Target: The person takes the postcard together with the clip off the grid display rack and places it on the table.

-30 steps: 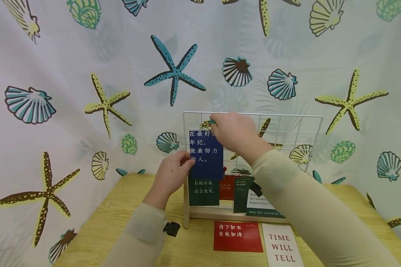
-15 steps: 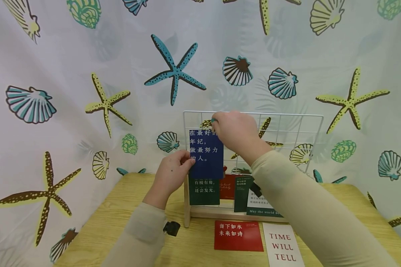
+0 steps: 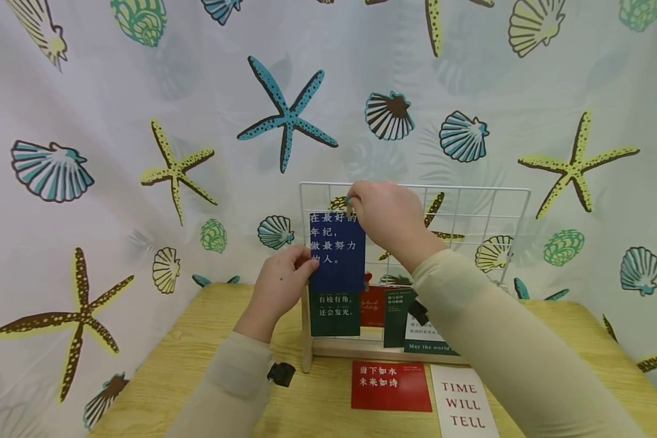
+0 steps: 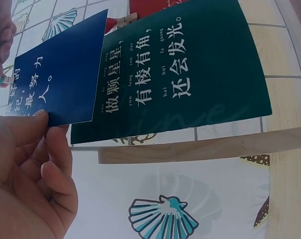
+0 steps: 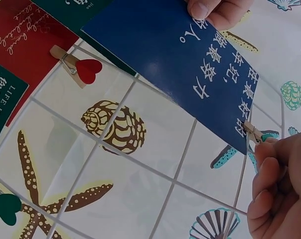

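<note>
Left hand (image 3: 285, 277): thumb and fingers pinch the blue card (image 3: 336, 267) at its left edge, thumb on the printed face.
Right hand (image 3: 389, 210): fingers curl round a small wooden clothespin (image 5: 254, 132) with a green tip, pinching it at the card's upper right corner.
Blue card: upright, white writing facing the person, in front of the upper left part of the wire grid (image 3: 471, 188); its lower end overlaps the green card (image 3: 334, 319).
Clothespin's bite: its wooden end meets the card's edge; whether it also takes in a wire cannot be told.
Lower row: right of the green card come a red card (image 3: 371, 307), a dark green card (image 3: 394, 319) and a white-and-green card (image 3: 429, 348) partly behind the right sleeve (image 3: 504, 328).
Red heart clip (image 5: 80, 72): at the red card's edge.
Wooden base (image 3: 361, 350): under the grid, on the table (image 3: 197, 365).
Tabletop, in front: a red postcard (image 3: 391, 398) beside a white "TIME WILL TELL" card (image 3: 462, 413).
Backdrop: a curtain (image 3: 356, 36) printed with starfish and shells.
</note>
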`<state>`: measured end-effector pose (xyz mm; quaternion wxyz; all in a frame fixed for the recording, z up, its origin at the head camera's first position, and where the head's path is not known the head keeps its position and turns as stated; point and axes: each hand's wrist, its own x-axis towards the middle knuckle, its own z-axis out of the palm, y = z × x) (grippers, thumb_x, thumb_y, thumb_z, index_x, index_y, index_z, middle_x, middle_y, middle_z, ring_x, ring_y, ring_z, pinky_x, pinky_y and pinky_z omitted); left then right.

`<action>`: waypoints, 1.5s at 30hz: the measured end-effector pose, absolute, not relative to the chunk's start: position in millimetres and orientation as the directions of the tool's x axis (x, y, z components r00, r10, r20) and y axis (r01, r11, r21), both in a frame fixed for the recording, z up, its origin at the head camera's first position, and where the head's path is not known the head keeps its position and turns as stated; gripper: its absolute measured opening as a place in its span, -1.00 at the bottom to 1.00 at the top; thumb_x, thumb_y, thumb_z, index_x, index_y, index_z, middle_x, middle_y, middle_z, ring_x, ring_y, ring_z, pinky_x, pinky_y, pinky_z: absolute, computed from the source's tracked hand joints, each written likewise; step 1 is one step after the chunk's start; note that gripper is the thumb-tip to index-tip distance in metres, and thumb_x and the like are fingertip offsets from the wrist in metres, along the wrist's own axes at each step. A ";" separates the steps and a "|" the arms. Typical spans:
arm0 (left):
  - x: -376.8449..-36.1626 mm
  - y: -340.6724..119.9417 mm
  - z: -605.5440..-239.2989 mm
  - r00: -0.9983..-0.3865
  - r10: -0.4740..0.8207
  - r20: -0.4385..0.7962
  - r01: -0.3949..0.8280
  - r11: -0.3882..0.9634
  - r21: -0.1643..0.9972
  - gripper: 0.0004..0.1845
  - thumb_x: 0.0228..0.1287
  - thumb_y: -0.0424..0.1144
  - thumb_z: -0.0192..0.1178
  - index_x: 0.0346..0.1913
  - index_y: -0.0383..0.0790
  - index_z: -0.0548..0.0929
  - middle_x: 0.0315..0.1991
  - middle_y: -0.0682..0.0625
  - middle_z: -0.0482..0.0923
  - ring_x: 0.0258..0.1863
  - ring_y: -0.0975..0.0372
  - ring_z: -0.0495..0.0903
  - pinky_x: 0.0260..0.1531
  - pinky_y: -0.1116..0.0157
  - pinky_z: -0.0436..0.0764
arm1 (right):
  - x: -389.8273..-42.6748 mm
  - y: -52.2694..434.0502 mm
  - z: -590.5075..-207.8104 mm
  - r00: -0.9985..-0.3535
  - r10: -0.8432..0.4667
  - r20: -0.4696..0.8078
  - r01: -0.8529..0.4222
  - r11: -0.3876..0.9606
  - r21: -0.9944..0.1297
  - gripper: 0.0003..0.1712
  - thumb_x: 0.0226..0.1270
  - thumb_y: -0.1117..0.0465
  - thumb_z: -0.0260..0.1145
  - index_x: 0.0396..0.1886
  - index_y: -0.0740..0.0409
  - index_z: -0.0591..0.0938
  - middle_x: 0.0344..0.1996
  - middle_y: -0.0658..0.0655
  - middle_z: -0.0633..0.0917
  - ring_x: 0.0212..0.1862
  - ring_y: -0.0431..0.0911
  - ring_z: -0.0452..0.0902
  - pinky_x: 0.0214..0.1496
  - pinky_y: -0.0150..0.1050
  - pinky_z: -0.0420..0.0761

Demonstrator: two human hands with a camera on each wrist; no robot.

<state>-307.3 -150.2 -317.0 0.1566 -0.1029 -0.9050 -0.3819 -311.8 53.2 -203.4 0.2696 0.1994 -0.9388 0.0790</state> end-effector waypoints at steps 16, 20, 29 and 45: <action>-304.7 -154.3 -315.9 -0.928 0.082 0.364 0.321 0.669 0.670 -0.87 0.51 -0.15 0.19 -0.06 -0.11 0.65 -0.26 0.00 0.65 -0.32 0.15 0.61 -0.29 0.17 0.65 | -307.6 52.9 -205.9 -0.754 -0.358 0.551 -0.443 0.896 -0.025 -0.79 0.62 0.08 0.12 -0.01 -0.05 0.66 -0.40 -0.10 0.70 -0.48 -0.18 0.54 -0.44 -0.20 0.55; -303.8 -154.7 -315.3 -0.929 0.088 0.360 0.324 0.662 0.676 -0.87 0.51 -0.16 0.19 -0.05 -0.11 0.65 -0.23 -0.01 0.65 -0.30 0.14 0.63 -0.26 0.17 0.66 | -306.4 53.1 -208.0 -0.750 -0.361 0.555 -0.452 0.892 -0.029 -0.79 0.63 0.09 0.09 -0.03 -0.01 0.64 -0.39 -0.10 0.70 -0.46 -0.20 0.55 -0.39 -0.22 0.56; -300.8 -156.0 -312.9 -0.928 0.103 0.357 0.333 0.659 0.675 -0.87 0.50 -0.15 0.20 -0.06 -0.11 0.65 -0.25 0.00 0.63 -0.31 0.15 0.61 -0.28 0.16 0.64 | -305.2 53.4 -208.2 -0.723 -0.371 0.582 -0.473 0.881 -0.026 -0.84 0.63 0.09 0.09 -0.05 -0.01 0.59 -0.44 -0.09 0.68 -0.53 -0.19 0.51 -0.49 -0.24 0.51; -294.8 -158.1 -312.9 -0.932 0.157 0.328 0.343 0.677 0.651 -0.89 0.51 -0.18 0.19 -0.08 -0.11 0.65 -0.29 0.00 0.63 -0.34 0.14 0.58 -0.35 0.20 0.60 | -297.6 61.1 -209.6 -0.736 -0.360 0.574 -0.482 0.873 -0.071 -0.80 0.63 0.08 0.11 0.03 -0.02 0.61 -0.37 -0.08 0.71 -0.53 -0.16 0.48 -0.48 -0.27 0.47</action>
